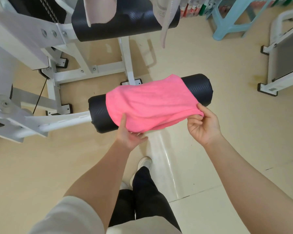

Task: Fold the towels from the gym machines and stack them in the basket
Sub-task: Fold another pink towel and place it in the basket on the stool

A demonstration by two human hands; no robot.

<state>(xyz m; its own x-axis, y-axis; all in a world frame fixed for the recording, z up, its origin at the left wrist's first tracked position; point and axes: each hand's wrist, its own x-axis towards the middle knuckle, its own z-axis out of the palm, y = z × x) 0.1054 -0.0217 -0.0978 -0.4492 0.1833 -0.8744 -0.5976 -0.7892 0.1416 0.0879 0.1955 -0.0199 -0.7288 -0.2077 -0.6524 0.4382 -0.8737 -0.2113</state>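
Nearest, the left hand (130,137) holds the near edge of the pink towel (149,105), thumb on top and fingers curled under, so the cloth cannot slip. A bit to the right, the right hand (202,125) pinches the towel's right corner between thumb and fingers. Both hands hold the same edge, likely so the towel comes up flat and is easy to fold. The towel lies draped over the black roller pad (200,88) of the gym machine (24,53), hanging down on the near side. Farther away, two pale towels (100,9) hang over the black seat pad (125,26); they look like they need folding too. No basket shows here
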